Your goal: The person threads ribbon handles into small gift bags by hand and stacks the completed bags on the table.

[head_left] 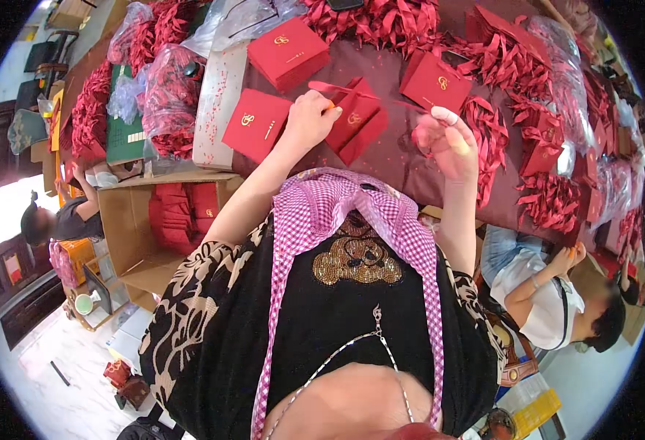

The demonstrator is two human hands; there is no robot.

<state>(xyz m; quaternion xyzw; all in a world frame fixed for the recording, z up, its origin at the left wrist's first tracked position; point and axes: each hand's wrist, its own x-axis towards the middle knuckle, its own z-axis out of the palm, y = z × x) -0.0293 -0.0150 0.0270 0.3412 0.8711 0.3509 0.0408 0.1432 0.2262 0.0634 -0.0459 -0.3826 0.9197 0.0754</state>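
Observation:
My left hand (309,121) is closed, fingertips pinched at a red ribbon (346,91), with an orange cover on one digit. Just below the ribbon lies a red paper gift bag (353,121) with a gold logo, its side folds partly spread. To the right, my right hand (448,143) is raised with curled fingers, and the thin blurred end of the ribbon reaches its fingertips. Pale coverings show on its thumb and index finger. Beside my left hand are a flat red bag (258,125) and a stack of red bags (288,53).
More red bags (436,82) lie beyond my right hand. Heaps of red ribbons (487,139) and plastic-wrapped bundles (172,99) cover the dark red tablecloth (403,158). A cardboard box (128,227) of red bags stands at left. One person (550,286) sits at right, another (73,216) at left.

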